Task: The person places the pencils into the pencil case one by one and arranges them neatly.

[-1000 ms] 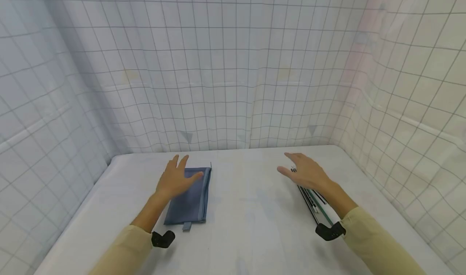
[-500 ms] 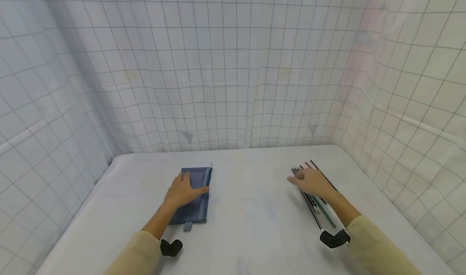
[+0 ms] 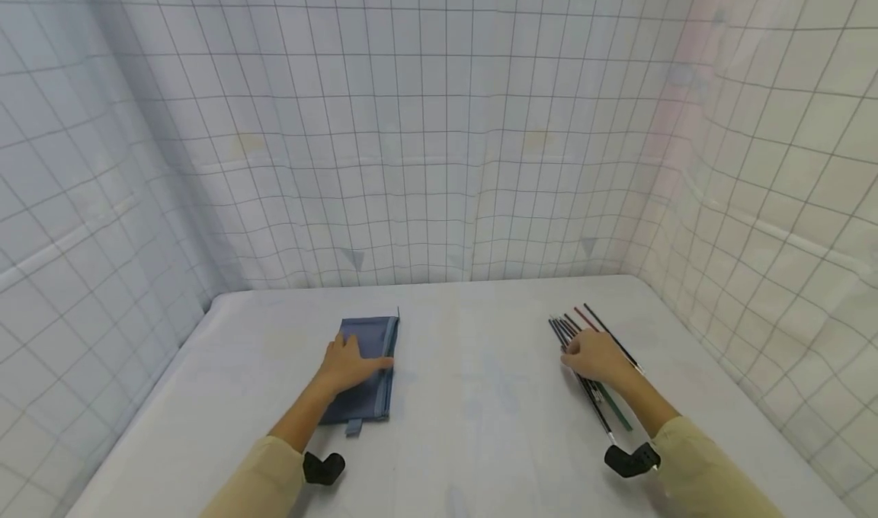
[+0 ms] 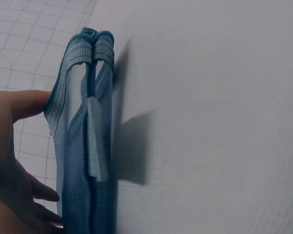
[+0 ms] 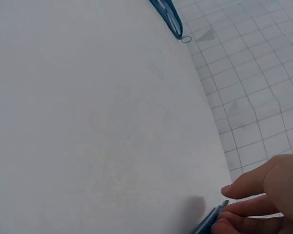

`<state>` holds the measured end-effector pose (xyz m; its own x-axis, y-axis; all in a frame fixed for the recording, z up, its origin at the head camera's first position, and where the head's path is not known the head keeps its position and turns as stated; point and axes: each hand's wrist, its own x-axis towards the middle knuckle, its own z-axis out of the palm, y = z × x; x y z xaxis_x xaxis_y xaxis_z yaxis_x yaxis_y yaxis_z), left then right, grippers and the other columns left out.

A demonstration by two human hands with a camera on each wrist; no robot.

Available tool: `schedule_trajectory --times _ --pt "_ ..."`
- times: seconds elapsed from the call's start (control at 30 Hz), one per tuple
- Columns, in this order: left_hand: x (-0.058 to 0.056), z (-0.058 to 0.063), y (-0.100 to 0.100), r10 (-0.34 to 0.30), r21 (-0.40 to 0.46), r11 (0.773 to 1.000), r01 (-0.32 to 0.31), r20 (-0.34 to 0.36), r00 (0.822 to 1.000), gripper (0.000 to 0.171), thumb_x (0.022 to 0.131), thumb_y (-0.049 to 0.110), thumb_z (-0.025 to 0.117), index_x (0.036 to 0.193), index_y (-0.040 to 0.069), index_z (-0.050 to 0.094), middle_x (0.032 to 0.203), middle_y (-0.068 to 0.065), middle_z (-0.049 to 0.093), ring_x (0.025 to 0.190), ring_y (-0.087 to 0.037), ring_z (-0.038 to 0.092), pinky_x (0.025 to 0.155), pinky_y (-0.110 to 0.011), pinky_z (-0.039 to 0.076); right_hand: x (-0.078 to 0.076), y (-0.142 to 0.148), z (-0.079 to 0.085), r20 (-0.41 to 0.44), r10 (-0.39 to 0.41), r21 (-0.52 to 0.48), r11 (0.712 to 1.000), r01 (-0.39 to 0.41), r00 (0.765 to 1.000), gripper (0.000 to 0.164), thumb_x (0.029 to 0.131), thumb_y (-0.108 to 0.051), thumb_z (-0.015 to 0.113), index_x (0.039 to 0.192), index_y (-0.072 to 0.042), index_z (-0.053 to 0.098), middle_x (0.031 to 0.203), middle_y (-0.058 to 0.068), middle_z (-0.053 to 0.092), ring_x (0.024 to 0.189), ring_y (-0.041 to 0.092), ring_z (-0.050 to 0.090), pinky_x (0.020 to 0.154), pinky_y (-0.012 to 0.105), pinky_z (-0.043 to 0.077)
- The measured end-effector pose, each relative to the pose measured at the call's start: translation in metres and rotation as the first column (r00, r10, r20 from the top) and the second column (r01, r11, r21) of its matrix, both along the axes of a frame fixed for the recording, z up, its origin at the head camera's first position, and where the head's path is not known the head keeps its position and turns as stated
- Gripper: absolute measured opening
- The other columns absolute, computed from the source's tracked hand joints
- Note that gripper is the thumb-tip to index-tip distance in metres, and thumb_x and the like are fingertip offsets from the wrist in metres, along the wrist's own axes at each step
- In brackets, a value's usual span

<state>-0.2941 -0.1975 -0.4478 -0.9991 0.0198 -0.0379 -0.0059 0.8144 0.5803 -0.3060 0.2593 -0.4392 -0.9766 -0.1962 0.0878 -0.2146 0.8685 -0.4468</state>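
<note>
My left hand point(image 3: 345, 366) rests on the blue zippered pouch point(image 3: 368, 406), which lies flat at the left of the table. In the left wrist view the thumb touches one side of the pouch point(image 4: 78, 161), with the fingertips lower along the same side. At the right, several slim paintbrushes point(image 3: 620, 414) lie in a loose bundle, mostly dark, with a red one and a green one. Over them is my right hand point(image 3: 599, 358), fingers bent. In the right wrist view the brush ends point(image 5: 212, 217) show between thumb and fingers; I cannot tell whether any is gripped.
The white table point(image 3: 466, 457) is enclosed by white gridded curtains point(image 3: 439, 145) at the back and both sides. A black wrist mount point(image 3: 324, 468) hangs under the left wrist, another black mount point(image 3: 631, 461) under the right, close to the brushes' near ends.
My left hand has come down onto the pouch and shifted slightly right. My right hand has lowered to the paintbrushes and drawn its fingers in from a spread pose. Pouch and brushes lie about where they were.
</note>
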Motion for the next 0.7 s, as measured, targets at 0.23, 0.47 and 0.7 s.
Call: schedule_trajectory --times 0.23,0.47,0.7 --pt "0.0 0.001 -0.001 0.002 0.048 0.999 -0.003 0.025 1.0 0.107 0.089 0.051 0.071 0.149 -0.025 0.026 0.156 -0.048 0.012 0.147 -0.061 0.012 0.116 -0.068 0.022 0.001 -0.004 -0.012 -0.113 -0.029 0.071 0.997 0.037 0.993 0.015 0.079 -0.003 0.075 0.09 0.007 0.075 0.088 0.017 0.072 0.074 0.029 0.069 0.062 0.044 0.059" --pt "0.0 -0.001 -0.001 0.005 0.085 0.996 -0.008 0.036 0.999 0.101 0.091 0.047 0.069 0.15 -0.024 0.026 0.158 -0.046 0.008 0.148 -0.06 0.007 0.117 -0.068 0.019 0.0 -0.011 -0.012 -0.143 -0.025 0.085 0.996 0.038 0.989 0.009 0.075 0.002 0.071 0.083 0.004 0.075 0.079 0.012 0.071 0.064 0.022 0.061 0.056 0.043 0.056" --pt "0.002 0.001 -0.001 0.01 0.106 0.994 -0.015 0.042 0.999 0.098 0.092 0.043 0.068 0.15 -0.023 0.026 0.159 -0.046 0.007 0.148 -0.06 0.006 0.117 -0.07 0.017 -0.005 -0.009 -0.003 -0.089 -0.047 0.011 0.999 0.048 0.995 0.018 0.081 -0.001 0.074 0.096 0.009 0.076 0.094 0.021 0.074 0.081 0.034 0.071 0.066 0.046 0.06"
